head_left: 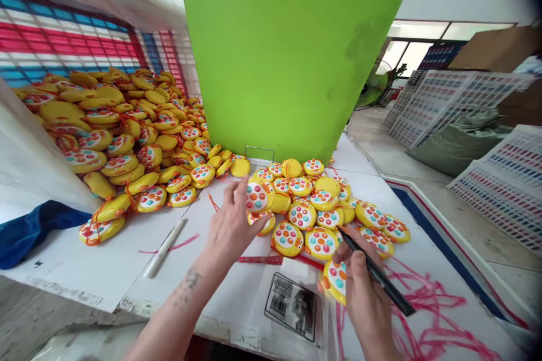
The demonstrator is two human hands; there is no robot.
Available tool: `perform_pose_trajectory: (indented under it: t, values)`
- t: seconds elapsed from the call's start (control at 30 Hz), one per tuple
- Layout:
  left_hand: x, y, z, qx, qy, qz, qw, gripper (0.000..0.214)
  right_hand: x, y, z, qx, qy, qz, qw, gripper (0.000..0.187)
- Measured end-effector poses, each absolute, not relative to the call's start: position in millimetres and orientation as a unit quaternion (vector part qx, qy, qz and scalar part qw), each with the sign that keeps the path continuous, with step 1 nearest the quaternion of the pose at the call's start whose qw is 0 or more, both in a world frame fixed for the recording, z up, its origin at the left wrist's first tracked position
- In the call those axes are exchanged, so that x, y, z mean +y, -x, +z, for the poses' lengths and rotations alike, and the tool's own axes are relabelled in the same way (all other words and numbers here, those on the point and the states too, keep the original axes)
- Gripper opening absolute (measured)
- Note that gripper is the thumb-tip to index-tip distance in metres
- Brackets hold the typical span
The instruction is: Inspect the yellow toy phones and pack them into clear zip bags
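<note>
My left hand (232, 224) reaches over the white table (127, 259) and its fingers pinch a round yellow toy (256, 196) with coloured buttons at the edge of a small heap of such toys (322, 214). My right hand (364, 293) is closed round a black pen (376, 273) and also holds another yellow toy (335, 281) against the table. The pen's tip points up and left toward the heap.
A big pile of the same yellow toys (118, 130) fills the left back of the table. An upright green board (288, 62) stands behind. A white stick (164, 248), a red strip (260, 259) and a barcode label (292, 304) lie near me. Pink pen scribbles (427, 304) mark the right side.
</note>
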State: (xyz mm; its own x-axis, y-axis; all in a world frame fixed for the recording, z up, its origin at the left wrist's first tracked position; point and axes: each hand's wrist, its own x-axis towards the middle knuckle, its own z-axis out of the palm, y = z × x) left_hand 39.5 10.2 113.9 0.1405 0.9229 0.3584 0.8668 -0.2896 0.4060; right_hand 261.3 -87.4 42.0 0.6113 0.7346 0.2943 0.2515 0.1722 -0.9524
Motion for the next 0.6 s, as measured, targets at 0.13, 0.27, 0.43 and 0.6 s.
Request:
perform_pose_trajectory:
  t: [0.13,0.27,0.43,0.6]
  values:
    - [-7,-69,87,0.483,-0.784,0.335,0.2,0.045,-102,-261,36,-0.38,0.621,0.214,0.651,0.035]
    - [-42,-68,55,0.42,-0.755,0.305,0.402,0.055,-107,-253,40,-0.411,0.561,0.305,0.651,0.022]
    - [-57,-57,58,0.414,-0.737,0.28,0.455,0.066,-106,-228,52,-0.504,0.508,0.348,0.605,0.017]
    - [-62,-51,63,0.441,-0.755,0.224,0.431,0.064,-106,-214,53,-0.538,0.478,0.395,0.571,0.017]
